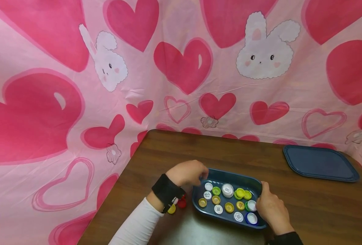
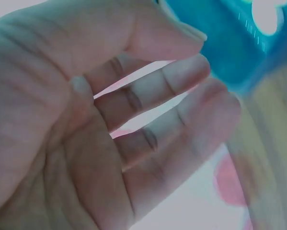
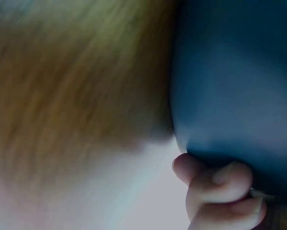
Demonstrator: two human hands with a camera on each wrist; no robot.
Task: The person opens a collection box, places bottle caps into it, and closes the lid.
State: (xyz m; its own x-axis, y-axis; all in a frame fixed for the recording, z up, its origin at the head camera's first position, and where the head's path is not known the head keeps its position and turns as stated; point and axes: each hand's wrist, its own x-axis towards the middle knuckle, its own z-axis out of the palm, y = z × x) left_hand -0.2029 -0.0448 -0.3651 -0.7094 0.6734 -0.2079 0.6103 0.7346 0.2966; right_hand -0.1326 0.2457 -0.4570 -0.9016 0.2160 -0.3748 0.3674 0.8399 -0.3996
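Observation:
A dark blue tray (image 1: pixel 210 211) holds several bottle caps in white, yellow, green and blue, such as a white cap (image 1: pixel 227 190) and a gold-yellow cap (image 1: pixel 229 207). My right hand (image 1: pixel 272 206) grips the tray's right end; in the right wrist view its fingertips (image 3: pixel 229 179) curl against the tray's underside (image 3: pixel 234 96). My left hand (image 1: pixel 187 173) is over the tray's far left corner. Seen from the left wrist, its fingers (image 2: pixel 153 91) bend loosely, with nothing visible between them and the thumb. Below that wrist lie a red cap (image 1: pixel 182 202) and a yellow cap (image 1: pixel 171 209), partly hidden.
A second blue tray (image 1: pixel 320 163) lies at the back right of the brown wooden table (image 1: pixel 181 148). Pink cloth (image 1: pixel 181 112) with hearts and rabbits hangs behind the table and along its left side.

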